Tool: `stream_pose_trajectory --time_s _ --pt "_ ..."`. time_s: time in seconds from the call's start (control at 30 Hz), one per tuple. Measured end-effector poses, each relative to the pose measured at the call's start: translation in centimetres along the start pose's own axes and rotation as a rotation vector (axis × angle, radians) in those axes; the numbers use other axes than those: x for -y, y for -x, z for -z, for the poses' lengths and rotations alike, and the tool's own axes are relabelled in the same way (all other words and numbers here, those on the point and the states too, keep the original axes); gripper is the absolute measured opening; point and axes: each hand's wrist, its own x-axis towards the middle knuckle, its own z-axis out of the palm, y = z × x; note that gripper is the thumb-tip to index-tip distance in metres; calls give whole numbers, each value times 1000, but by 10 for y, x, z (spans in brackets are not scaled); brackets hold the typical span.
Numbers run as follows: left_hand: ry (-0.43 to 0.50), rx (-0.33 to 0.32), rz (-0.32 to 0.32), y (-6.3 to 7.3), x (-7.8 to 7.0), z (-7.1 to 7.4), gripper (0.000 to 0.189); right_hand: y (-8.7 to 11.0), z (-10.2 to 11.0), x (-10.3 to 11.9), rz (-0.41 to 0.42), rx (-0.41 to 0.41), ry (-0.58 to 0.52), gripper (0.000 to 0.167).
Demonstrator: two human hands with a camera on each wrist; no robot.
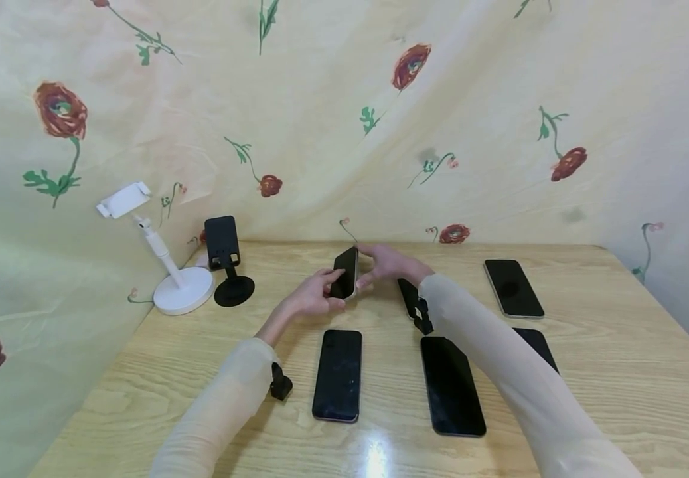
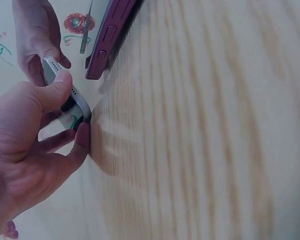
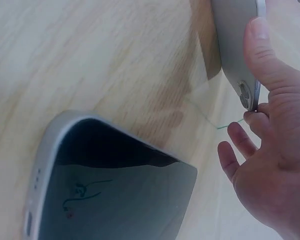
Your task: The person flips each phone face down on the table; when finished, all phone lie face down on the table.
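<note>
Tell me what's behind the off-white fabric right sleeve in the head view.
Partly visible: a black-screened rectangular phone left of the sleeve, a second phone nearer the camera, a third phone to the right. Their covered parts cannot be seen.

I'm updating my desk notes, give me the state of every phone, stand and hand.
Held phone: tilted up, screen dark
Left hand: pinching its near end
Right hand: gripping its far end
Near left phone: flat, face up, dark
Near right phone: flat, face up, dark
Far right phone: flat, face up, dark
Right-wrist phone: flat, partly hidden
Right-forearm phone: flat, partly hidden
White stand: upright, empty
Black stand: upright, empty
</note>
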Motion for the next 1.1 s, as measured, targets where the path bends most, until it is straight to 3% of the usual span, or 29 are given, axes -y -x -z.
stream_pose_trajectory --time_s 0.23,0.53,0.77,1.1 --pt "52 36 -11 0 -1 4 80 0 1 6 -13 6 -35 105" --pt "138 60 25 1 -2 7 74 -3 1 6 -39 1 -67 105" --pt "162 37 16 2 -7 8 70 -3 1 10 -28 -1 -79 105" --pt "237 2 78 7 -3 10 72 -8 -4 12 22 -19 -137 104"
